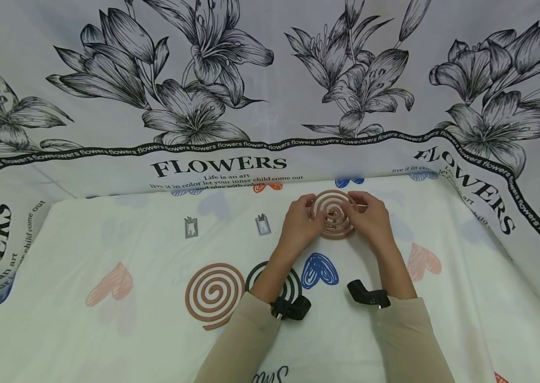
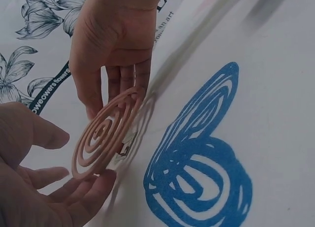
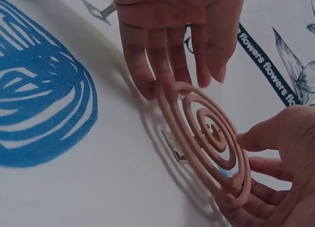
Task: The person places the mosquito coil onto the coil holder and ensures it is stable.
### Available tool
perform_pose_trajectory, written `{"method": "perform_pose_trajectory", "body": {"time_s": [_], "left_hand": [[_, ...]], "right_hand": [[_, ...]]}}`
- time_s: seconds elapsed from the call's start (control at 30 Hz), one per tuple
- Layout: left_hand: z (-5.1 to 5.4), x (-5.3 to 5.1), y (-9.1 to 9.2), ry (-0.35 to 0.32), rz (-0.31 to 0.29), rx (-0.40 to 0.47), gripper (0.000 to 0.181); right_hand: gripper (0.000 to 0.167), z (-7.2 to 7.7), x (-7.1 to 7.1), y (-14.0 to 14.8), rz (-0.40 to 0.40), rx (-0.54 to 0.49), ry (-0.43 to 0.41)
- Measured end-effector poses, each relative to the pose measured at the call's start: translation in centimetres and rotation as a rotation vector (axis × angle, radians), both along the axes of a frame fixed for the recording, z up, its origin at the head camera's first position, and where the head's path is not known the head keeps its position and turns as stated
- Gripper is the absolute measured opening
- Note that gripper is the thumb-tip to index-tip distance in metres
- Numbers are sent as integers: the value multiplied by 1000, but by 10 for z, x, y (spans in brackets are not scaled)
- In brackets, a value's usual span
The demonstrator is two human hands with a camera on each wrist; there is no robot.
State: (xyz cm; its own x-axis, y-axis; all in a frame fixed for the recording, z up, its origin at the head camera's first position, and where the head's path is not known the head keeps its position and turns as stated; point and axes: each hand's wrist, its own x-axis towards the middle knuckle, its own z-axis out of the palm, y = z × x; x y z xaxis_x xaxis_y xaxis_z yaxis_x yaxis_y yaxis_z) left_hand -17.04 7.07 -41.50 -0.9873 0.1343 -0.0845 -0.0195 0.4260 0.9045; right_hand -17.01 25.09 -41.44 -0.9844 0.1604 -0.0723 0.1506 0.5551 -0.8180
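A brown mosquito coil point(image 1: 335, 232) is held by both hands near the back of the table. My left hand point(image 1: 300, 223) has its fingers at the coil's left rim, with the thumb above it. On the opposite side my right hand point(image 1: 371, 221) grips the rim, fingers beneath and thumb at the upper face. In the right wrist view the coil is tilted and casts a shadow on the cloth. Just under it, a small metal coil stand point(image 3: 173, 145) is partly visible. Whether the coil touches that stand is hard to tell.
Another brown coil point(image 1: 214, 291) lies flat in front, left of my left forearm. A dark green coil point(image 1: 297, 282) is partly covered by that forearm. Two small metal stands point(image 1: 191, 227) sit left of my hands. A flower-printed curtain point(image 1: 231, 122) borders the table's back and sides.
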Motion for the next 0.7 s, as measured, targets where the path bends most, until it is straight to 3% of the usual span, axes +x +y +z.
{"method": "perform_pose_trajectory", "body": {"time_s": [0.5,0.7], "left_hand": [[1,0,2,-32,22,-38,51],[0,0,1,-3,23,-42,51]], "right_hand": [[58,-2,0,-1,7,-13,4],[56,-2,-1,0,-2,-17,3]]}}
